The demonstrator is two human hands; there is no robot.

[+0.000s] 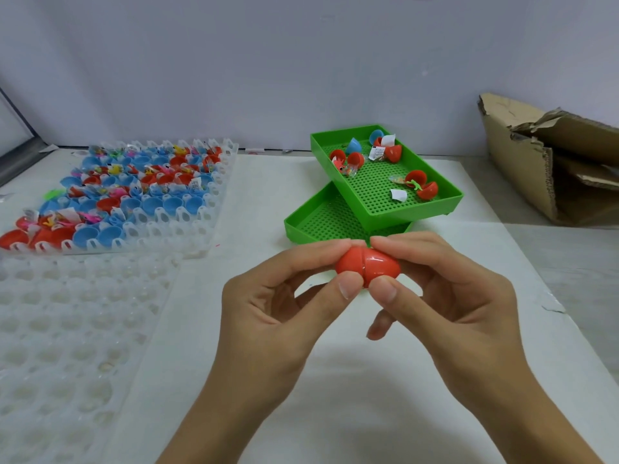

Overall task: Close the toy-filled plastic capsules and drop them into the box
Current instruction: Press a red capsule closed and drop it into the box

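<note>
Red capsule (367,266) pinched between both hands.
Long axis runs left-right, seam upright; left hand (268,316) grips one half, right hand (452,306) the other.

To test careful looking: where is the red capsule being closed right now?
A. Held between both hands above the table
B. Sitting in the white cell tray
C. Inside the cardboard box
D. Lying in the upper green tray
A: the red capsule is pinched between the left hand and the right hand, in front of the green trays.
</note>
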